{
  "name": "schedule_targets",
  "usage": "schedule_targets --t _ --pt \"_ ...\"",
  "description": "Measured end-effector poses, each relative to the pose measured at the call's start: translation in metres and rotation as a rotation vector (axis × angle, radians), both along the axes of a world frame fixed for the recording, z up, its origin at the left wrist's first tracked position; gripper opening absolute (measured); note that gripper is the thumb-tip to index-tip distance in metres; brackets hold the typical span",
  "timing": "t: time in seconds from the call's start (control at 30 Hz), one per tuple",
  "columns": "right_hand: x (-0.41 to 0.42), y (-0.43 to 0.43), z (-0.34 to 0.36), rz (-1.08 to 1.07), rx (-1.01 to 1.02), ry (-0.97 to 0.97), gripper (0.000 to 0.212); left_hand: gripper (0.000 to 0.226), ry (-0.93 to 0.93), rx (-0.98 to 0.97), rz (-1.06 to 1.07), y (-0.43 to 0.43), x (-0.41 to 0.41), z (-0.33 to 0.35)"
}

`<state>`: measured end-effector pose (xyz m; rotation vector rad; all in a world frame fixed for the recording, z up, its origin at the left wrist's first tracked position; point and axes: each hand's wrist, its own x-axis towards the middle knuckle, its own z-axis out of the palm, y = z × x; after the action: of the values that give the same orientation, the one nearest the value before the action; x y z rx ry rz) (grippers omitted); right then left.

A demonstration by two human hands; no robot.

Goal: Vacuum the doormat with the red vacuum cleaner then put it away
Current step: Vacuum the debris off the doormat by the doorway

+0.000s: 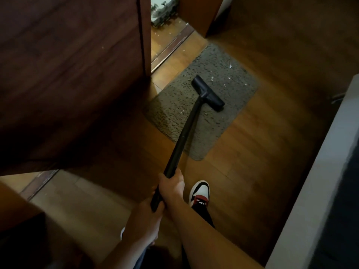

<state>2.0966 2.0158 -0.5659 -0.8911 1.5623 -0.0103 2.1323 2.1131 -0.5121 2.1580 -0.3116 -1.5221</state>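
a dark door (73,74) filled the left. the left hand (149,212) was wrapped around the low end of the black wand (184,133), the right hand (172,183) clenched on it just above. its nozzle (207,94) lay on the grey mat (223,78), among white scraps (230,65). a shoe (200,193) stood on the floor (262,142).

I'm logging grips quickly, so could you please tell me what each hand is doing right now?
Left hand: closed around the vacuum wand, lower on it.
Right hand: closed around the wand, higher up.
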Motion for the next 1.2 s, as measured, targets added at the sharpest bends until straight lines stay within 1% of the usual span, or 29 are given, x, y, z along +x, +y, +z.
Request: schedule_targets --t 0.2,0.37,0.5,0.73,0.83,1.0,1.2 --pt "0.004 -0.032 -0.006 0.02 -0.028 -0.01 0.02 0.037 0.033 -0.014 0.043 -0.031 0.001 -0.002" --pt "0.002 -0.079 -0.013 0.01 -0.021 -0.011 0.022 0.03 0.028 0.016 0.069 -0.076 -0.002 -0.007" --pt "-0.004 -0.118 -0.021 0.028 -0.03 -0.01 0.019 0.03 0.033 0.052 0.078 -0.117 -0.009 -0.009" --pt "-0.012 -0.187 -0.033 0.072 -0.054 0.003 0.025 0.029 0.018 0.084 0.058 -0.183 -0.018 -0.023" --pt "-0.013 -0.21 -0.038 0.085 -0.069 0.024 0.026 0.029 0.022 0.068 0.064 -0.205 -0.02 -0.027" --pt "-0.013 -0.218 -0.044 0.082 -0.08 0.034 0.027 0.031 0.018 0.055 0.079 -0.215 -0.021 -0.031" --pt "-0.009 -0.195 -0.036 0.079 -0.067 0.046 0.026 0.03 0.02 0.083 0.057 -0.19 -0.016 -0.031"
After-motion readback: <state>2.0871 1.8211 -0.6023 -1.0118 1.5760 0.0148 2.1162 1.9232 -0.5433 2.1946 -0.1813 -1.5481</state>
